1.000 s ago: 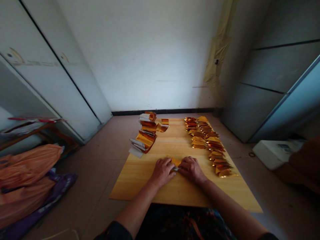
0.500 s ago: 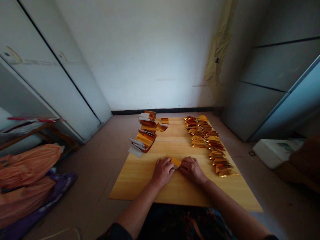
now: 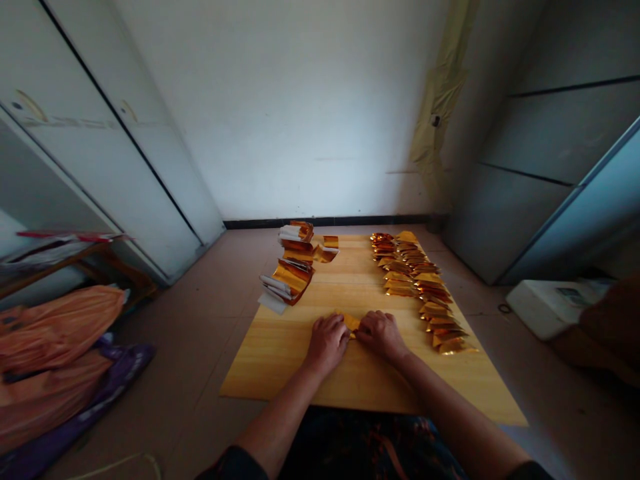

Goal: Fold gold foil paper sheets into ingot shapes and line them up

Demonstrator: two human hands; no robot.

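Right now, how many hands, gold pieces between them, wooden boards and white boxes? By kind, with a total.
Hands, left hand and right hand: 2
Gold piece between them: 1
Wooden board: 1
White box: 1
Total: 5
Not counted: left gold heap and right gold rows, too overlapped to tally.

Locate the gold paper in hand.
In the head view, the gold paper lies low, just right of centre, on the board, between left fingers and right fingers.
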